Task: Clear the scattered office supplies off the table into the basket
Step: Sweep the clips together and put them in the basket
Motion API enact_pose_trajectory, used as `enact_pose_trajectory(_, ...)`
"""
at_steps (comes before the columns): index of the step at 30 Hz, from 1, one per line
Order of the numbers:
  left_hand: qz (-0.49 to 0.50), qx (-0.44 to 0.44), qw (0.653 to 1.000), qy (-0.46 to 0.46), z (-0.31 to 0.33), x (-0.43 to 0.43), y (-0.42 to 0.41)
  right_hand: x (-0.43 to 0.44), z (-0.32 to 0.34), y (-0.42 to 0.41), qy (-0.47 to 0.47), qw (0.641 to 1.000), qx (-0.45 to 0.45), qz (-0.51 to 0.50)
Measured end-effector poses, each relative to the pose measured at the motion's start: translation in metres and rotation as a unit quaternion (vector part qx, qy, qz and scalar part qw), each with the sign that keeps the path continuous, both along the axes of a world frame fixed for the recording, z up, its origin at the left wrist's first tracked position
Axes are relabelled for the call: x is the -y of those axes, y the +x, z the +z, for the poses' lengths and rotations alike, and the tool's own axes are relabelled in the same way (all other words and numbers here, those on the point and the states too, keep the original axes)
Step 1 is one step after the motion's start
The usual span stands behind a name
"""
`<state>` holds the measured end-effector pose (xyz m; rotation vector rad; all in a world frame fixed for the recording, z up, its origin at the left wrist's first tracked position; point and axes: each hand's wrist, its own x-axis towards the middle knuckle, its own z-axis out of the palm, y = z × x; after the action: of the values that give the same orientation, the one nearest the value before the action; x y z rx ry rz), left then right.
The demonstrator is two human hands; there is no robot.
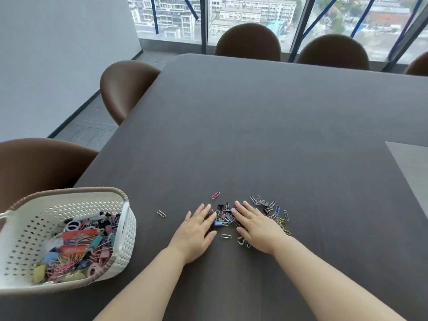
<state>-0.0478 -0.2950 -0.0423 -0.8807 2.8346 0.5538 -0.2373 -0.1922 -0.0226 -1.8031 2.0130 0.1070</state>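
Observation:
A small heap of coloured paper clips and binder clips (pixel 223 216) lies on the dark table (pixel 254 126) near its front. My left hand (pixel 196 230) lies flat, fingers straight, against the heap's left side. My right hand (pixel 257 225) lies flat over the heap's right part, with more clips (pixel 275 210) spread beyond its fingers. Single clips lie apart: a pink one (pixel 215 195), a silver one (pixel 161 213) to the left, and another silver one (pixel 226 236) between my hands. The white perforated basket (pixel 126 230) stands at the front left, holding several clips and other supplies.
Brown chairs stand along the table's left side (pixel 125 89) and far edge (pixel 249 41). A window wall runs behind the far chairs. A lighter inset panel (pixel 410 163) sits in the table at the right.

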Motion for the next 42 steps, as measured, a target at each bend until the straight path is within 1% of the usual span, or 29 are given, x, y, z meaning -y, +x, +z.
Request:
enact_pose_trajectory(2,-0.026,0.012,1.000,0.007,0.006,-0.014,0.006,-0.016,0.004,0.006,0.012,1.000,0.001,-0.013)
enact_pose_trajectory(5,-0.012,0.030,0.999,-0.009,0.016,-0.022,0.016,-0.029,0.012,0.014,0.026,0.999,0.021,-0.037)
enact_pose_trajectory(7,0.034,0.049,0.997,-0.049,0.021,-0.016,0.022,-0.031,0.020,0.017,0.010,0.997,0.042,-0.066)
enact_pose_trajectory(9,0.113,0.077,0.988,-0.066,0.023,-0.005,0.028,-0.030,0.028,0.019,-0.029,0.993,0.054,-0.097)
enact_pose_trajectory(12,0.224,0.115,0.967,-0.037,0.022,0.011,0.034,-0.023,0.033,0.020,-0.057,0.991,0.045,-0.109)
enact_pose_trajectory(14,0.241,0.113,0.964,0.001,0.018,0.016,0.035,-0.021,0.029,0.017,-0.052,0.991,0.032,-0.116)
enact_pose_trajectory(16,0.216,0.081,0.973,0.015,0.013,0.012,0.033,-0.025,0.022,0.008,-0.041,0.988,0.025,-0.149)
enact_pose_trajectory(19,0.120,0.023,0.992,0.025,0.011,-0.004,0.025,-0.045,0.009,-0.005,-0.047,0.976,0.008,-0.214)
enact_pose_trajectory(22,0.018,0.013,1.000,0.003,0.006,-0.023,0.019,-0.070,-0.003,-0.002,-0.074,0.968,-0.016,-0.238)
enact_pose_trajectory(24,-0.010,0.017,1.000,-0.017,0.003,-0.027,0.015,-0.078,-0.010,0.007,-0.060,0.968,-0.033,-0.241)
enact_pose_trajectory(26,-0.020,0.025,0.999,-0.029,0.002,-0.024,0.008,-0.077,-0.015,0.015,-0.039,0.967,-0.041,-0.249)
enact_pose_trajectory(31,0.003,0.062,0.995,-0.081,0.005,-0.006,-0.024,-0.051,-0.016,0.010,-0.042,0.956,-0.057,-0.286)
enact_pose_trajectory(37,-0.013,0.090,0.993,-0.078,-0.001,0.012,-0.056,-0.028,-0.023,-0.014,-0.052,0.961,-0.064,-0.266)
enact_pose_trajectory(39,-0.017,0.065,0.995,-0.079,-0.003,0.013,-0.062,-0.030,-0.024,-0.015,-0.081,0.964,-0.057,-0.248)
enact_pose_trajectory(40,-0.018,0.042,0.996,-0.079,-0.004,0.012,-0.063,-0.032,-0.025,-0.014,-0.111,0.962,-0.051,-0.246)
enact_pose_trajectory(42,-0.030,-0.035,0.996,-0.079,-0.005,0.009,-0.061,-0.034,-0.027,-0.013,-0.183,0.951,-0.034,-0.246)
